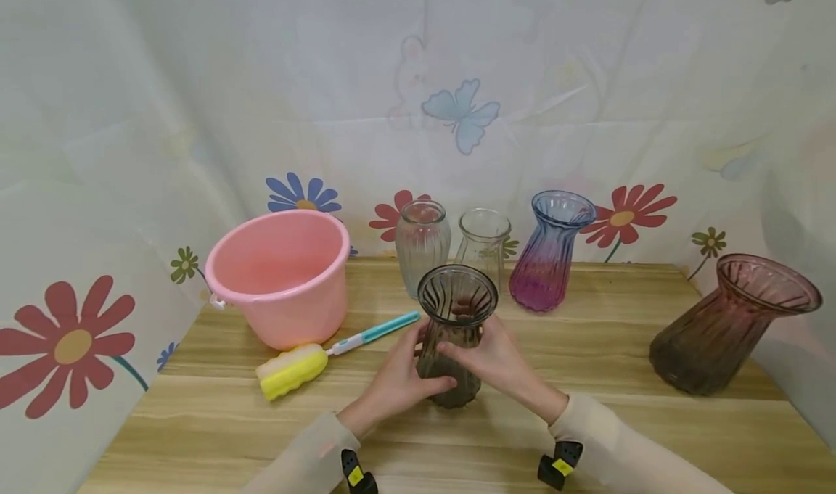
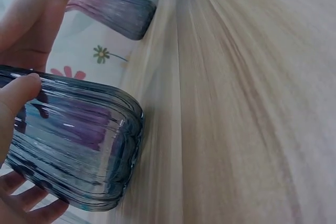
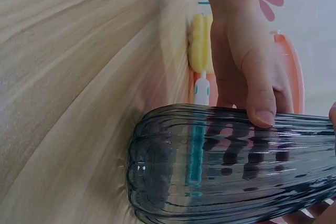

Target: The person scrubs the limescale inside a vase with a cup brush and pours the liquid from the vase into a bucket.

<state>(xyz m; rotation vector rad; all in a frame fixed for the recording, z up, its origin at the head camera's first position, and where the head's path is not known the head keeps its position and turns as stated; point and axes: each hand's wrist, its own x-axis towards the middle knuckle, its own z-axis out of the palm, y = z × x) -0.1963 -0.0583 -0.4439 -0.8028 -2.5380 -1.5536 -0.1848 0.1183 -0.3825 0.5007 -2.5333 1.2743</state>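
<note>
Grey vase upright mid-table, base on or just off the wood, can't tell. L hand + R hand grip its sides, thumbs in front; fingers show thru glass. Wood betw. it & pinkish-brown vase, nr table's R edge. Yellow-headed brush L, by open-topped pink bucket.

1. The desk is of wood, with streaked grain.
2. On it stand pink bucket, two clear vases, blue-purple vase, pink-brown vase.
3. Sponge brush lies there.
4. Grey vase: contact unclear.
</note>
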